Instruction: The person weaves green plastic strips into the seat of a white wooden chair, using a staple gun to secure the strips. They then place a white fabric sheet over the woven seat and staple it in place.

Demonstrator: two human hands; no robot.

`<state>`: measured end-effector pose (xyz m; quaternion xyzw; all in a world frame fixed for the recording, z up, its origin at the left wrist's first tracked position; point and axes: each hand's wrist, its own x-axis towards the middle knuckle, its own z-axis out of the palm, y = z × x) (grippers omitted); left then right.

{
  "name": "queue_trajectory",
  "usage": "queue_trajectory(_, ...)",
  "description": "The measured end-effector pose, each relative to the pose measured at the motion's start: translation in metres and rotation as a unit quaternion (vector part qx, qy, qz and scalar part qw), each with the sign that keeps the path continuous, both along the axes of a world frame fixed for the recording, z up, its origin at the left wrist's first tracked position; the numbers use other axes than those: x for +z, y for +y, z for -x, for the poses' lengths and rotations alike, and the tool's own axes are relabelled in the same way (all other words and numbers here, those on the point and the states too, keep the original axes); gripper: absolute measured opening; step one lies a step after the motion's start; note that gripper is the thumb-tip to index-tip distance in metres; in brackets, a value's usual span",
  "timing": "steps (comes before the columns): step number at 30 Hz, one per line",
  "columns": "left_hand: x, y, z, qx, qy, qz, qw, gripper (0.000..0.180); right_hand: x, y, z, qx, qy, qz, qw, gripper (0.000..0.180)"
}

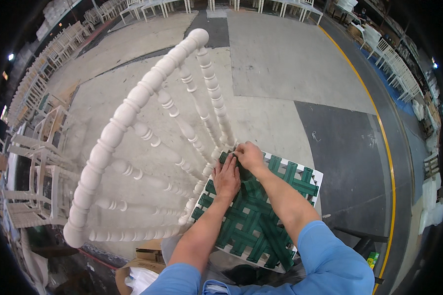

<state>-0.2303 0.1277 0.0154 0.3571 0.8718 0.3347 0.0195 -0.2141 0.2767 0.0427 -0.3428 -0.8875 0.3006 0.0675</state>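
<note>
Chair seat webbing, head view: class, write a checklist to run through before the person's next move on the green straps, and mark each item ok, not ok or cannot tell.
1. Both hands on the work: left hand lies flat on the green webbing, right hand pinches at the back corner. Ok.
2. Straps woven over and under across the white seat frame: ok.
3. Strap end under the right hand fastened: cannot tell, fingers hide it.
4. White chair back clear of the hands: ok.
5. Tool or fasteners within reach: cannot tell, none in view.

One white chair (147,142), two hands, two cardboard boxes (150,254)
</note>
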Motion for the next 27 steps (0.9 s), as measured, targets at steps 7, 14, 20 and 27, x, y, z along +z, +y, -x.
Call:
queue_trajectory(7,0.005,0.003,0.000,0.019,-0.033,0.026,0.999,0.042,0.002,-0.005,0.001,-0.025,0.024,-0.001,0.999,0.019)
queue_trajectory(14,-0.002,0.011,0.012,0.024,0.042,0.043,0.998,0.040,0.033,0.012,-0.103,-0.129,0.243,0.130,0.953,0.028)
queue_trajectory(20,-0.003,0.024,0.004,-0.053,-0.037,0.015,0.998,0.035,0.101,-0.029,-0.418,-0.405,0.224,-0.006,0.886,0.021)
queue_trajectory(27,0.026,0.036,-0.021,-0.067,0.131,0.107,0.983,0.046,0.133,-0.174,-0.729,-0.710,-0.129,-0.139,0.678,0.030)
